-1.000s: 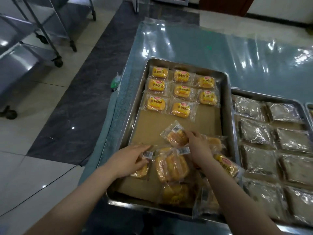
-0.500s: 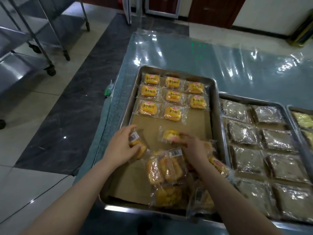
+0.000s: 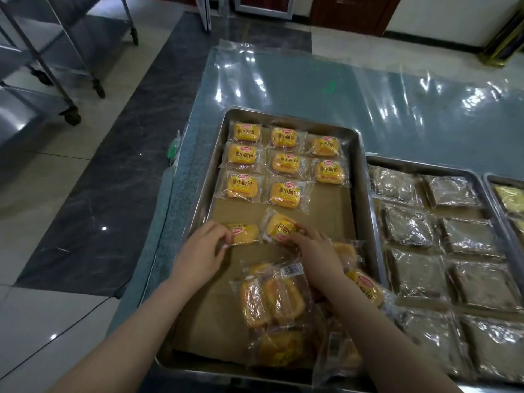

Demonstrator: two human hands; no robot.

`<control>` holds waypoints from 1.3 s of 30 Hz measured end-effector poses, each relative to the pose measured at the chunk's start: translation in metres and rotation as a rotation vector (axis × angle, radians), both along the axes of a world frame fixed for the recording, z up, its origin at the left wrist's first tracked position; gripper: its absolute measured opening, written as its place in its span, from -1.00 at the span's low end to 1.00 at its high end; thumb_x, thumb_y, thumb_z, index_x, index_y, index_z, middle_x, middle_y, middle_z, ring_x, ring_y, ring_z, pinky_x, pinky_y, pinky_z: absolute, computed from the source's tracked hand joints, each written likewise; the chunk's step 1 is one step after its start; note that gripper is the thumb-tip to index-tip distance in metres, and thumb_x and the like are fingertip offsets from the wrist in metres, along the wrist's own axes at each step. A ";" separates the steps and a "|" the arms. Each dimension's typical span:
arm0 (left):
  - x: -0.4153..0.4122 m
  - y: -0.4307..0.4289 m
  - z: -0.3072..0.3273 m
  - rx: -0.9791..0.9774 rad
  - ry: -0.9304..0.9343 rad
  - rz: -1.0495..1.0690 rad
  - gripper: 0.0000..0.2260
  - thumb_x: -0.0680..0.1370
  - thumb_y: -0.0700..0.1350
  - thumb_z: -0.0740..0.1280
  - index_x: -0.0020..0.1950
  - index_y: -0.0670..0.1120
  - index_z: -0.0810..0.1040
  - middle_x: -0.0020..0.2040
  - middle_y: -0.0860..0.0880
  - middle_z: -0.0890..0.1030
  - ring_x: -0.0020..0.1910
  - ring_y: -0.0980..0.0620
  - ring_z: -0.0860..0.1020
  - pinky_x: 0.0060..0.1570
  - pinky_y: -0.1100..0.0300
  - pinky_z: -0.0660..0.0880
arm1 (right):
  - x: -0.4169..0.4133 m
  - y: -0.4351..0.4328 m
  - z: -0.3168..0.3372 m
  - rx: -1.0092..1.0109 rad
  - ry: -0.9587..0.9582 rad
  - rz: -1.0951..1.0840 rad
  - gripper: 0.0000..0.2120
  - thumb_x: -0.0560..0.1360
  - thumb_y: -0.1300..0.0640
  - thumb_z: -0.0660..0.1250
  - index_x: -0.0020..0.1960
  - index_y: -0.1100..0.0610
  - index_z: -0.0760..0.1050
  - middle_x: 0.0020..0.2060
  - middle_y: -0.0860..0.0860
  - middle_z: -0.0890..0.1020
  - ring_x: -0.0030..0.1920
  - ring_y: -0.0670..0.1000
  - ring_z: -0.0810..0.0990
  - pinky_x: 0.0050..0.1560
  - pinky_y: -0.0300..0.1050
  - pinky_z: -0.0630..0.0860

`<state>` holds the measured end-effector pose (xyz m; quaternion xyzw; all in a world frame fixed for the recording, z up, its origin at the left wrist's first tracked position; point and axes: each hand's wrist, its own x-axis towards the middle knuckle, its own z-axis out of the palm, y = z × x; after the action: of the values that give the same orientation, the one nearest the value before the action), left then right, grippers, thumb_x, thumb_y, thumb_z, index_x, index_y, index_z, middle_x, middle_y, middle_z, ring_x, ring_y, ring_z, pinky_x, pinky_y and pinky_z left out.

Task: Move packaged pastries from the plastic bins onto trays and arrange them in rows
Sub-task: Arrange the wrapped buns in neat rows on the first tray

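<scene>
now left hand (image 3: 198,256) pinches one packet (image 3: 245,233), right hand (image 3: 317,251) another — loose heap (image 3: 272,299) crowds the tray (image 3: 208,180).

Commercial food-prep / bakery packing rm, not a home kitchen. Evidence: stainless steel rack (image 3: 22,114) on caster wheels (image 3: 70,119), upper left. 3 metal sheet trays side by side, centre to right edge: centre tray (image 3: 367,194), paper-lined, 2nd tray (image 3: 419,165), 3rd tray (image 3: 488,180). They hold factory-sealed wrapped pastries (image 3: 285,163), some w/ printed labels. Worktable under clear plastic sheet (image 3: 368,89), upper right. Glossy tile floor (image 3: 42,180) w/ dark stone strip (image 3: 127,165), left. Dark wood door (image 3: 348,12) at top edge.
</scene>
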<state>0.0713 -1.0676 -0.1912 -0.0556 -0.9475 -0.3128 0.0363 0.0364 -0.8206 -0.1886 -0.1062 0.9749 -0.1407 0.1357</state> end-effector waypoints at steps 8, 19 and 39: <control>0.002 -0.002 -0.010 -0.195 -0.080 -0.074 -0.48 0.45 -0.03 0.43 0.39 0.05 0.38 0.32 0.04 0.40 0.22 0.03 0.44 0.11 0.14 0.47 | 0.003 0.011 0.012 0.170 -0.100 0.087 -0.43 0.51 0.07 0.21 0.43 -0.31 0.15 0.27 0.01 0.41 0.26 0.13 0.41 0.21 0.13 0.43; -0.006 0.001 -0.009 -0.370 -0.233 -0.078 -0.50 0.58 0.18 0.11 0.51 0.17 0.11 0.23 -0.03 0.46 0.14 -0.01 0.44 0.04 0.09 0.48 | -0.014 0.005 0.015 0.047 -0.132 0.035 -0.70 0.56 0.04 0.24 0.27 -0.16 0.47 0.48 -0.10 0.20 0.43 0.15 0.23 0.35 0.15 0.31; -0.022 0.003 -0.012 -0.489 -0.239 -0.216 -0.42 0.57 0.23 0.10 0.52 0.20 -0.08 0.55 -0.02 -0.15 0.47 -0.12 -0.05 0.38 -0.07 0.17 | -0.029 0.011 0.001 0.097 -0.038 0.033 -0.55 0.54 -0.03 0.25 0.40 -0.22 0.26 0.47 -0.05 0.19 0.43 0.22 0.16 0.34 0.17 0.29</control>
<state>0.0498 -1.0649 -0.2027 -0.1258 -0.9809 -0.0816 -0.1236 0.0074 -0.8095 -0.1874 -0.1127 0.9760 -0.0932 0.1614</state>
